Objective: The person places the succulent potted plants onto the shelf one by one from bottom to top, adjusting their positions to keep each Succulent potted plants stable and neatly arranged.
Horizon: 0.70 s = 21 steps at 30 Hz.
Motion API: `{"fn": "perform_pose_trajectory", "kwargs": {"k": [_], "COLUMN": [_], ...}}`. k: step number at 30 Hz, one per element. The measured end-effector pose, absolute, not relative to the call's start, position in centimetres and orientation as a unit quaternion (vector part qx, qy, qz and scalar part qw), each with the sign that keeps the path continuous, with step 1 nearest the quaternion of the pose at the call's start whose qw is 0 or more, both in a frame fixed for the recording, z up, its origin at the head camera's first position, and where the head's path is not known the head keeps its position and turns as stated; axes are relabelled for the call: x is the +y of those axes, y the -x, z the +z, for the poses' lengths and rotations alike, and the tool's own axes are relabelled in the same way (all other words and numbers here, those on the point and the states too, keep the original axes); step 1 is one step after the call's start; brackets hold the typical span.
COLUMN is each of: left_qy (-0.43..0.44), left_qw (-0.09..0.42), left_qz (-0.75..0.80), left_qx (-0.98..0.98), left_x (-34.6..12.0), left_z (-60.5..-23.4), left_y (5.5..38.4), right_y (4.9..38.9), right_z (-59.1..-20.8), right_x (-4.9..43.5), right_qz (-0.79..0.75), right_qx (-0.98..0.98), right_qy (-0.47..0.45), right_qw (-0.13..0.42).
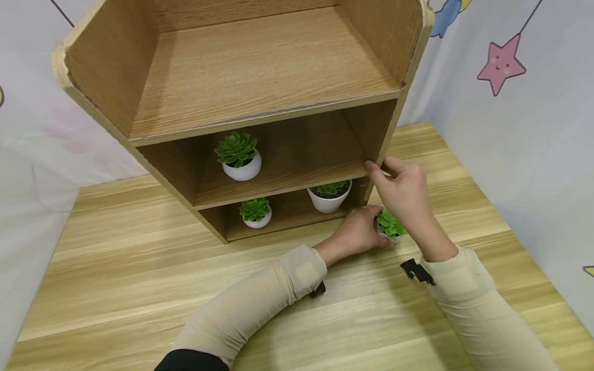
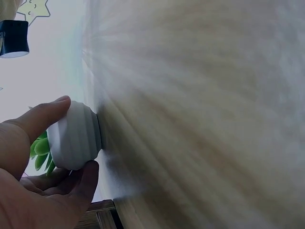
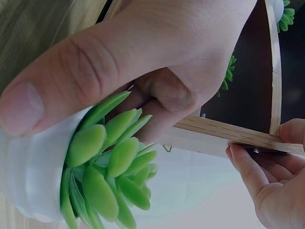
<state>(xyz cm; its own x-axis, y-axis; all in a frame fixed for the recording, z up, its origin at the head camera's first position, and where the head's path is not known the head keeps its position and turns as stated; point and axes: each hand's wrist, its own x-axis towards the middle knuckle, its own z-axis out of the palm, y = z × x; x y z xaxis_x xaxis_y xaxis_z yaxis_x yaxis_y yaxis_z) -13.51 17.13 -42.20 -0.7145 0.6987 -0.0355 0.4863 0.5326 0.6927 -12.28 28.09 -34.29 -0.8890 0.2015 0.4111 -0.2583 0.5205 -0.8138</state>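
My left hand (image 1: 356, 233) grips a small potted succulent (image 1: 390, 224) beside the shelf's lower right corner. In the left wrist view, its thumb and fingers sit on opposite sides of the ribbed white pot (image 2: 75, 136). The pot's base is at the tabletop; I cannot tell if it touches. Above and to the right, my right hand (image 1: 406, 193) pinches the front edge of the wooden shelf's (image 1: 278, 111) right side panel at the middle board. The right wrist view shows this pinching hand (image 3: 281, 186) behind the green leaves (image 3: 112, 171).
One succulent in a white pot (image 1: 243, 167) stands in the middle compartment. Below it are a smaller potted succulent (image 1: 258, 219) and a larger white pot (image 1: 328, 202). The shelf stands on a wood-grain table (image 1: 116, 288), with light walls bearing cartoon stars behind.
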Motion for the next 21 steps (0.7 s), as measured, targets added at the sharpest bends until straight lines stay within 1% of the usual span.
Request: {"fn": "perform_pose_trajectory", "kwargs": {"k": [12,21], "left_qy": [-0.338,-0.335], "left_qw": [0.158,0.175], "left_qz": [0.337,0.355], "left_qx": [0.865,0.855], "left_x": [16.82,16.35], "left_z": [-42.23,-41.58], "left_y": [13.45,13.36], "right_y": [12.26,12.20], "right_z": [-34.39,-34.38], "right_x": [27.85,28.10], "right_qz": [0.490,0.487], "right_qx": [-0.840,-0.841], "right_qy": [-0.018,-0.015], "right_qw": [0.234,0.236]}}
